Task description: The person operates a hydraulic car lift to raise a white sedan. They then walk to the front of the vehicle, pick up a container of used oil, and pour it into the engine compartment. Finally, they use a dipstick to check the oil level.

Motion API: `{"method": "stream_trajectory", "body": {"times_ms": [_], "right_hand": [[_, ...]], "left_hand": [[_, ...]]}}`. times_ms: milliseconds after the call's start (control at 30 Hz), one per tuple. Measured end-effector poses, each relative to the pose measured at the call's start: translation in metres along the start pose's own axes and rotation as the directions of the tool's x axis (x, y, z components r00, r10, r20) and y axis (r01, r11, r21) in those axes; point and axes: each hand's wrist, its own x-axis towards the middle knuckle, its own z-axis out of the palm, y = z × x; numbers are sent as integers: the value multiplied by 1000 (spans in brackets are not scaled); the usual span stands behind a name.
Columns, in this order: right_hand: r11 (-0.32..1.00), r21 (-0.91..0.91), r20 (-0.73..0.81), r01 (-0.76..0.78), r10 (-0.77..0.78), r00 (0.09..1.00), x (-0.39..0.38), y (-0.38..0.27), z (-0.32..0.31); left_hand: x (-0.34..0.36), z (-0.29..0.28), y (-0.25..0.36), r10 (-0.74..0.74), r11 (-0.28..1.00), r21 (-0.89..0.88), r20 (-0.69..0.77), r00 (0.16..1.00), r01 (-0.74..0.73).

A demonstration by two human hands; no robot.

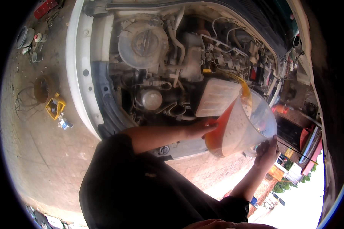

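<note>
A large clear plastic measuring jug (233, 131) is tilted over the engine bay, with orange-amber oil (219, 131) inside it. From its lip a stream of oil (245, 88) runs toward a round dark opening (213, 67) on the engine; whether all of it enters, I cannot tell. My left hand (203, 128) supports the jug at its lower end, fingers curled against the wall. Gripping the other side by the handle is my right hand (267, 152), its fingers partly hidden. A thin dark rod with a yellow tip (316, 163) extends beside that hand; what holds it is unclear.
A pale ribbed cover (218, 97) lies just below the stream. Nearby are a round air-filter housing (143, 44) and the car's white front edge (78, 72). On the floor at left are a yellow container (55, 108), a rusty ring (42, 88) and a bucket (25, 37).
</note>
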Motion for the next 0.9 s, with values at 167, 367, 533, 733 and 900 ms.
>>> {"method": "stream_trajectory", "body": {"times_ms": [167,367,533,733,900], "right_hand": [[1000,-10,-10,-15,15,1000,1,-1,-1],[1000,-12,-22,-16,16,1000,2,0,-5],[1000,-18,-28,-16,15,999,1,-1,-1],[1000,-22,-7,-15,15,1000,1,-3,-2],[1000,-30,-6,-3,3,1000,1,-3,0]], "left_hand": [[1,2,-1,15,1000,-18,-6,1000,-15],[-1,3,2,5,1000,-22,8,1000,-5],[-1,2,4,-4,1000,-10,16,1000,4],[-1,3,2,16,999,-46,21,1000,-15],[-1,3,2,32,999,-41,13,999,-32]]}}
